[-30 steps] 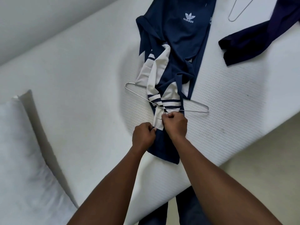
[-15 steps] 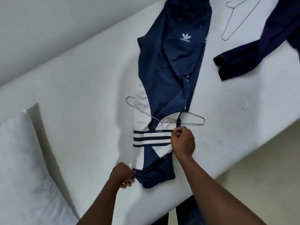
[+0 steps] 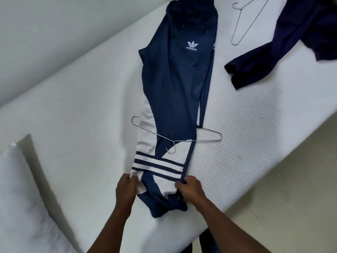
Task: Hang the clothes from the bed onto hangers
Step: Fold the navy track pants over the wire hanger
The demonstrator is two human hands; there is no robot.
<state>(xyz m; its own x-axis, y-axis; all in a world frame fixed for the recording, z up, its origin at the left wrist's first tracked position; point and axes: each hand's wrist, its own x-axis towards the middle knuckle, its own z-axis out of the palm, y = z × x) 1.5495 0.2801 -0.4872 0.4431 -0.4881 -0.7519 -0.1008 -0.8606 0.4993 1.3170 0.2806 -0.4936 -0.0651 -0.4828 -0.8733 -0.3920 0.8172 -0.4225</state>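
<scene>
Navy track pants (image 3: pixel 175 73) with white panels and stripes lie stretched along the white bed (image 3: pixel 73 110), legs toward me. A wire hanger (image 3: pixel 182 140) is threaded around the legs, its hook resting on top of the fabric. My left hand (image 3: pixel 125 190) pinches the left edge of the lower leg just below the stripes. My right hand (image 3: pixel 190 189) grips the right edge of the same leg at the navy seam. The cuffs hang near the mattress edge between my forearms.
A second wire hanger (image 3: pixel 246 22) lies at the back of the bed. Beside it, at the right, sprawls a dark navy garment (image 3: pixel 284 44). A white pillow (image 3: pixel 23 198) sits at the left. The mattress edge runs diagonally at the right, with floor beyond.
The bunched pant legs have been pulled through the hanger toward me and spread flat. My hands moved apart and down from the hanger hook to the two edges of the lower leg.
</scene>
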